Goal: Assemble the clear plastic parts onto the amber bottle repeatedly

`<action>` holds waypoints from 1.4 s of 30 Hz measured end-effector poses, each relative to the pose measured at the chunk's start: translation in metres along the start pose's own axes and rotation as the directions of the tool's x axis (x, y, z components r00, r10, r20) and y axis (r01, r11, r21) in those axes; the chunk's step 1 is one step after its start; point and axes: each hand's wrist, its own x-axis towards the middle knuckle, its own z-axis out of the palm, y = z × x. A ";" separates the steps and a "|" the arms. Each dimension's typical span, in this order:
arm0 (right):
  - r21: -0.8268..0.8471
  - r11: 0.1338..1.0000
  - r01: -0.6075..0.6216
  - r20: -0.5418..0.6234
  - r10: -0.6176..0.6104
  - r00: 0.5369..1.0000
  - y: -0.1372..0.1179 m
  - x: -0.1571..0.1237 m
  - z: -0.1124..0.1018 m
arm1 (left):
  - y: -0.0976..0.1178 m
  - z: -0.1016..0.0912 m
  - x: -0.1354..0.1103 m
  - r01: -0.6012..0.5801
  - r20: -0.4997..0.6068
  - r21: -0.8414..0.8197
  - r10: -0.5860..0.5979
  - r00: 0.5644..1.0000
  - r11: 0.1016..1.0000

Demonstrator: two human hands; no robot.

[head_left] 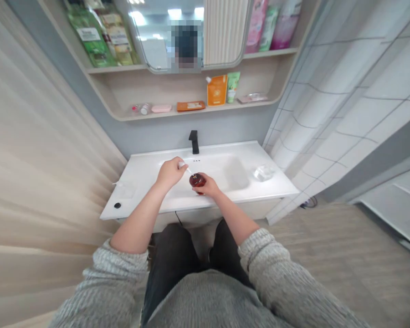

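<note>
My right hand (207, 187) is wrapped round a small dark red bottle (197, 180) held over the front of the white sink (146, 171). My left hand (170, 172) is closed on a white cap or pump top (182, 165), whose thin tube slants down toward the bottle's mouth. Both hands hover just in front of the black tap (193, 141). Grey sweater sleeves are pushed up on both forearms.
A clear dish (263, 172) sits on the sink's right side and a small black object (117, 205) on its left front corner. A shelf (164, 115) above holds an orange pouch (217, 90), a green tube, a soap bar and small bottles. Tiled wall at right, panelled wall at left.
</note>
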 end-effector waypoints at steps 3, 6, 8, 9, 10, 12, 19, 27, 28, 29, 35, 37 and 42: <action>0.006 1.000 -0.027 -0.025 0.028 0.999 -0.005 -0.001 -0.002 | -0.038 0.000 -0.031 0.106 -0.144 -0.399 -0.176 0.974 0.911; 0.047 0.998 -0.044 -0.045 0.046 0.998 -0.010 -0.001 -0.002 | -0.083 0.005 -0.084 0.110 -0.166 -0.787 -0.380 0.910 0.607; 0.076 0.996 -0.048 -0.037 0.051 0.998 -0.016 0.002 0.002 | -0.110 0.008 -0.122 0.059 -0.144 -0.916 -0.461 0.876 0.397; 0.083 0.995 -0.049 -0.024 0.051 0.998 -0.021 0.004 0.007 | -0.121 0.007 -0.140 0.038 -0.119 -0.954 -0.494 0.862 0.298; 0.086 0.995 -0.047 -0.007 0.047 0.999 -0.028 0.007 0.013 | -0.131 0.004 -0.155 0.010 -0.101 -0.979 -0.527 0.844 0.204; 0.087 0.996 -0.035 0.038 0.032 0.999 -0.044 0.015 0.033 | -0.148 -0.006 -0.178 -0.059 -0.068 -0.998 -0.577 0.814 0.035; 0.249 0.967 -0.049 0.234 -0.011 0.972 -0.091 0.037 0.157 | -0.175 -0.067 -0.196 -0.261 -0.127 -0.952 -0.568 0.813 -0.160; 0.173 0.984 -0.044 0.269 -0.004 0.963 -0.079 0.041 0.257 | -0.167 -0.085 -0.179 -0.251 -0.135 -0.959 -0.562 0.816 -0.134; 0.156 0.986 -0.049 0.272 0.004 0.962 -0.078 0.040 0.262 | -0.165 -0.085 -0.178 -0.251 -0.139 -0.959 -0.559 0.817 -0.128; 0.143 0.988 -0.049 0.272 0.008 0.962 -0.077 0.040 0.266 | -0.163 -0.085 -0.177 -0.253 -0.146 -0.960 -0.556 0.818 -0.120; 0.103 0.995 0.010 0.249 -0.036 0.968 -0.077 0.040 0.280 | -0.146 -0.084 -0.169 -0.218 -0.148 -0.973 -0.522 0.840 -0.076; 0.084 0.996 0.026 0.255 -0.047 0.966 -0.077 0.041 0.285 | -0.140 -0.081 -0.167 -0.212 -0.144 -0.975 -0.522 0.841 -0.073; 0.056 0.997 0.056 0.277 -0.070 0.958 -0.075 0.043 0.291 | -0.123 -0.074 -0.165 -0.170 -0.120 -0.984 -0.496 0.860 -0.057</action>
